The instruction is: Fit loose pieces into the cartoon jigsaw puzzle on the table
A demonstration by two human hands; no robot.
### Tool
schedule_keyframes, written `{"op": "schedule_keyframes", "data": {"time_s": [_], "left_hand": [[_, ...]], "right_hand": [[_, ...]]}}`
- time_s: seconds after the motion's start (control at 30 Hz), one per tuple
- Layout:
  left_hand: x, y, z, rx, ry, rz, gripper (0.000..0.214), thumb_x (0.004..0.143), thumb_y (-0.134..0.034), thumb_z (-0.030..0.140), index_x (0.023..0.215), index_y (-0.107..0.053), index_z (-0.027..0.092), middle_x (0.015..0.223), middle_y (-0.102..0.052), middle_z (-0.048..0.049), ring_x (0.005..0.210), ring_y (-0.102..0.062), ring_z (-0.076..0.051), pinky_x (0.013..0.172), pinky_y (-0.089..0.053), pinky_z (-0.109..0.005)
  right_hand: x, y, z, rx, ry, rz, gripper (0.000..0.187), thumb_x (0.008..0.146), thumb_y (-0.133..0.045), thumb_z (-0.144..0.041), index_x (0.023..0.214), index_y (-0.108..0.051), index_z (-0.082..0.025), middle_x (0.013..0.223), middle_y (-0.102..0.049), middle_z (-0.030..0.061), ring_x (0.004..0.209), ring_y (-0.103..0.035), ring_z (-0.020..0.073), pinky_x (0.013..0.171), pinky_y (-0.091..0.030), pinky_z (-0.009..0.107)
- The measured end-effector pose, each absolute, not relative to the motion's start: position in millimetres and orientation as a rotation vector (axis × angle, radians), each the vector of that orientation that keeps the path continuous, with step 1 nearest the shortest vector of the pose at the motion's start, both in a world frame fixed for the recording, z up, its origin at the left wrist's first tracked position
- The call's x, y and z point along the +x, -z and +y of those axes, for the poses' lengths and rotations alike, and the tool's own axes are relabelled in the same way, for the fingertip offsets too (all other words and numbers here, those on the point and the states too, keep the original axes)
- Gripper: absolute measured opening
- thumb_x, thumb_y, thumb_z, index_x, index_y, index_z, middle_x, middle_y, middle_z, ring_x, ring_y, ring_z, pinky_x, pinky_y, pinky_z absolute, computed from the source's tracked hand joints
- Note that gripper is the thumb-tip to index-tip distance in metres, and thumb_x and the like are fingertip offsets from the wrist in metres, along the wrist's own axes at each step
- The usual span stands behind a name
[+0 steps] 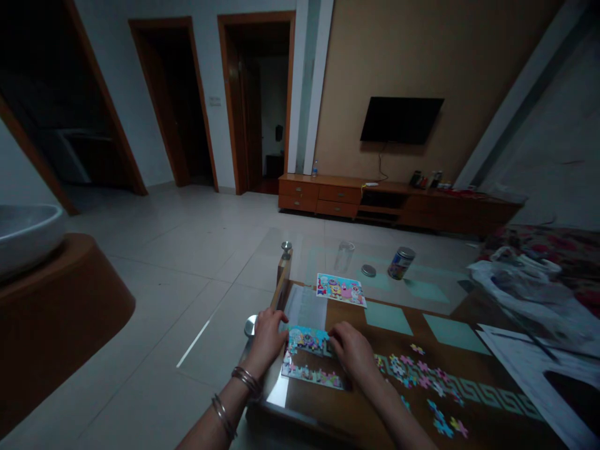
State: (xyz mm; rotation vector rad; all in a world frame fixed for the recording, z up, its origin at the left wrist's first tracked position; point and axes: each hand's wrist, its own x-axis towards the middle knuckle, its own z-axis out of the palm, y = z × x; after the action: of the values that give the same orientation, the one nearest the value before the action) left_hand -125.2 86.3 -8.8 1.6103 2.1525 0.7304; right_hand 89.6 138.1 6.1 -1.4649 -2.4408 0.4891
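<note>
- Left hand (266, 340) and right hand (352, 353) placed either side of a part-built jigsaw puzzle (309, 362), lower centre; puzzle touched, grip undeterminable
- Picture card (341, 290) laid just beyond, on glass-topped desk (435, 250)
- Loose pieces (412, 372) scattered rightward
- Tin can (401, 262), drinking glass (344, 256) farther off

A partly built cartoon jigsaw puzzle (307, 369) lies in two colourful rows with a gap between them. Loose pink and blue pieces (419, 375) lie scattered right of the puzzle, and a printed picture card (340, 290) lies beyond it.
</note>
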Motion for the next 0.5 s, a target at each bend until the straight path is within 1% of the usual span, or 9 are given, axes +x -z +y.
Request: {"op": "schedule_keyframes", "data": {"time_s": [0.27, 0.37, 0.5], "left_hand": [[-107, 11, 82, 1.679, -0.664, 2.080, 0.020, 0.075, -0.057, 0.015, 0.093, -0.062, 0.019, 0.106, -0.056, -0.0061, 0.111, -0.045, -0.023, 0.097, -0.032, -0.034], [-106, 13, 83, 1.688, -0.646, 2.081, 0.021, 0.075, -0.055, 0.013, 0.094, -0.062, 0.020, 0.107, -0.055, -0.0063, 0.112, -0.045, -0.024, 0.098, -0.032, -0.036], [-108, 15, 85, 1.687, -0.614, 2.080, 0.025, 0.074, -0.054, 0.012, 0.096, -0.062, 0.019, 0.107, -0.054, -0.0065, 0.112, -0.044, -0.024, 0.097, -0.033, -0.036]], "right_hand": [[61, -3, 124, -1.359, -0.543, -2.426, 0.020, 0.083, -0.047, -0.012, 0.088, -0.065, -0.019, 0.090, -0.063, 0.0047, 0.087, -0.059, 0.0181, 0.076, -0.040, 0.025], [55, 0, 121, -1.329, -0.548, -2.409, 0.020, 0.083, -0.048, -0.011, 0.088, -0.065, -0.019, 0.089, -0.063, 0.0045, 0.086, -0.059, 0.0176, 0.076, -0.040, 0.024], [52, 5, 122, -1.330, -0.549, -2.405, 0.019, 0.083, -0.048, -0.011, 0.087, -0.065, -0.019, 0.089, -0.063, 0.0046, 0.085, -0.059, 0.0173, 0.075, -0.040, 0.024]]}}
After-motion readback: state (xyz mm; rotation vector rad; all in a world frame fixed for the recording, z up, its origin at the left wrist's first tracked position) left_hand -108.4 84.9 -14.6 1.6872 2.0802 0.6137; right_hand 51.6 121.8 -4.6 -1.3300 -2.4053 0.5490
